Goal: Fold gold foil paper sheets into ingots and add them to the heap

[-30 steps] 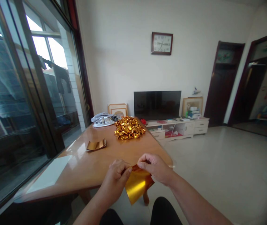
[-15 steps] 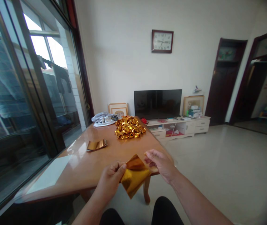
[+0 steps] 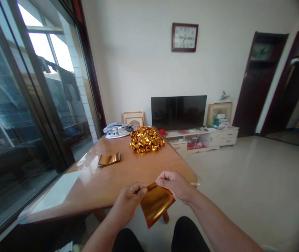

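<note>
Pinching a gold foil sheet (image 3: 156, 206) between both hands, just off the near edge of the table (image 3: 128, 173).
Our left hand (image 3: 129, 198) and right hand (image 3: 175, 184) each close thumb and fingers on its top edge; it looks barely creased. A heap of folded pieces (image 3: 146, 139) lies finished, and a flat stack (image 3: 109, 159) waits.

No legible txt anywhere. Wall clock (image 3: 185, 37) is showing numerals round the dial, but they're blurring out, can't read. Boxes (image 3: 219, 120) on TV cabinet (image 3: 225, 134) are carrying some print, too small to make out. No brands or signs showing that can be read.
</note>
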`<state>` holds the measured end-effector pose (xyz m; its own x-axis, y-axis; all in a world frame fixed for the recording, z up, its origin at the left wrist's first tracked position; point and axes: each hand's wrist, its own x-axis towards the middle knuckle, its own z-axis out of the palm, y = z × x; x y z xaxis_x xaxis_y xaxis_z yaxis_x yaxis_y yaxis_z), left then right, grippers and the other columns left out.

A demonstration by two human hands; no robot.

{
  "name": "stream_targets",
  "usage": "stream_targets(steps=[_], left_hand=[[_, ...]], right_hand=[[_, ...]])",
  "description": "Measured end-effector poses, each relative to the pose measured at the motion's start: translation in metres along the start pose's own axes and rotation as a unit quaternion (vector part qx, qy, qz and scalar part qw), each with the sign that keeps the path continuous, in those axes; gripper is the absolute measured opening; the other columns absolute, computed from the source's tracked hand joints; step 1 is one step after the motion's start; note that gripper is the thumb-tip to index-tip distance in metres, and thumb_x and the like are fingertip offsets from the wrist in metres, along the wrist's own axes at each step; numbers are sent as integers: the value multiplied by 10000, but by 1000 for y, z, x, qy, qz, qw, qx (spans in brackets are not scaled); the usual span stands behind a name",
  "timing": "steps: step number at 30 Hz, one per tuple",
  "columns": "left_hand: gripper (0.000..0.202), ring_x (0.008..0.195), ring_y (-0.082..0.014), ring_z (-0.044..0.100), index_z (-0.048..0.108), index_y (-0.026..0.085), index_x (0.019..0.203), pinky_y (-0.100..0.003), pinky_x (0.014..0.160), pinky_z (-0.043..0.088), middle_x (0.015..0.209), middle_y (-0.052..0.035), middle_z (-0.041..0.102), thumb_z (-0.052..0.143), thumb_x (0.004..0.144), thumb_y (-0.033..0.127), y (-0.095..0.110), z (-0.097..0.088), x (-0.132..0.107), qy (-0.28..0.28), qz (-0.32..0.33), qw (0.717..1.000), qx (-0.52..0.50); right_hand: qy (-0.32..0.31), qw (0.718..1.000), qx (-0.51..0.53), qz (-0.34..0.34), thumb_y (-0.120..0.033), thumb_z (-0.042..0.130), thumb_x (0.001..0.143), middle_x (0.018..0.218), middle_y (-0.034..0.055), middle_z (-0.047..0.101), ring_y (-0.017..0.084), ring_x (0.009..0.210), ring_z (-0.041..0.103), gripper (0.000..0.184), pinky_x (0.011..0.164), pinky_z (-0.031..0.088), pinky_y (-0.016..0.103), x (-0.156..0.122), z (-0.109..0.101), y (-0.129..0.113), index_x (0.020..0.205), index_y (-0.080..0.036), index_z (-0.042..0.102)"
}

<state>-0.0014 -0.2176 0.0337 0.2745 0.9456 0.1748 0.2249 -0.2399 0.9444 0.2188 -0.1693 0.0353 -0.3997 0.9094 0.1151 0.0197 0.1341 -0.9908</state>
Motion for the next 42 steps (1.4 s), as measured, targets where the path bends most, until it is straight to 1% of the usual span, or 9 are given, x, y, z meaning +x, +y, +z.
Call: stream_targets(steps=[4, 9, 15, 20, 27, 30, 34, 38, 42], left_hand=[[286, 807, -168, 597, 680, 162, 1028, -278, 758, 459, 878, -39, 677, 667, 879, 406, -2, -3, -4, -9, -30, 993, -117], [438, 725, -124, 567, 572, 168, 1182, -247, 709, 436, 781, 5, 635, 747, 823, 350, -9, -6, -5, 30, -58, 982, -179], [434, 643, -107, 527, 524, 158, 1152, -234, 642, 392, 708, 26, 616, 727, 841, 382, -19, -7, -2, 44, -79, 986, -137], [410, 680, -133, 577, 520, 165, 1106, -256, 677, 430, 700, 28, 616, 725, 824, 381, -20, -10, 2, 60, -84, 987, -124], [319, 661, -153, 584, 615, 187, 974, -251, 618, 425, 717, 18, 639, 733, 758, 390, -23, -21, 4, 224, -94, 968, -61], [255, 757, -167, 612, 654, 180, 925, -253, 689, 443, 804, -10, 686, 721, 774, 375, -18, -8, 4, 202, -91, 971, -85], [325, 748, -163, 576, 671, 156, 802, -262, 705, 427, 779, -33, 666, 617, 886, 465, -14, 18, 8, 97, -83, 984, -127], [404, 684, -146, 524, 674, 144, 788, -255, 651, 391, 728, -30, 628, 611, 881, 532, -20, 29, 14, 150, -102, 974, -139], [368, 595, -110, 442, 588, 154, 710, -232, 586, 349, 627, 21, 520, 684, 829, 489, -29, 28, 17, 158, -105, 967, -169]], right_hand=[[-6, 997, 64, 31, -508, 790, 719, 640, -42, 554, 94, 555, 444, 374, 537, 331, 227, -1, -5, 6, 746, -176, 618], [-13, 991, 114, 72, -472, 813, 704, 682, -23, 597, 105, 583, 481, 365, 562, 339, 237, -1, -8, 11, 770, -167, 624], [5, 997, 65, 38, -444, 790, 742, 667, -29, 558, 110, 626, 461, 322, 623, 352, 253, 1, -5, 16, 712, -167, 628], [10, 998, 62, 29, -453, 775, 762, 671, -32, 541, 114, 627, 457, 321, 613, 345, 252, 2, -2, 23, 715, -173, 624], [120, 991, -50, -38, -493, 652, 880, 672, -25, 549, 127, 629, 478, 345, 591, 355, 259, 4, -10, 16, 744, -180, 610], [155, 960, -190, -134, -424, 586, 946, 738, 7, 617, 155, 708, 538, 291, 656, 386, 284, 0, -3, 9, 791, -187, 654], [139, 865, -401, -267, -292, 531, 989, 795, 28, 652, 182, 787, 548, 214, 740, 356, 331, -6, 17, 9, 863, -206, 682], [112, 803, -506, -294, -259, 520, 997, 809, 36, 656, 200, 797, 533, 199, 752, 329, 362, -12, 35, 21, 878, -218, 674], [92, 797, -520, -292, -285, 561, 981, 843, 21, 666, 206, 808, 541, 133, 753, 330, 372, -18, 48, 30, 921, -242, 671]])
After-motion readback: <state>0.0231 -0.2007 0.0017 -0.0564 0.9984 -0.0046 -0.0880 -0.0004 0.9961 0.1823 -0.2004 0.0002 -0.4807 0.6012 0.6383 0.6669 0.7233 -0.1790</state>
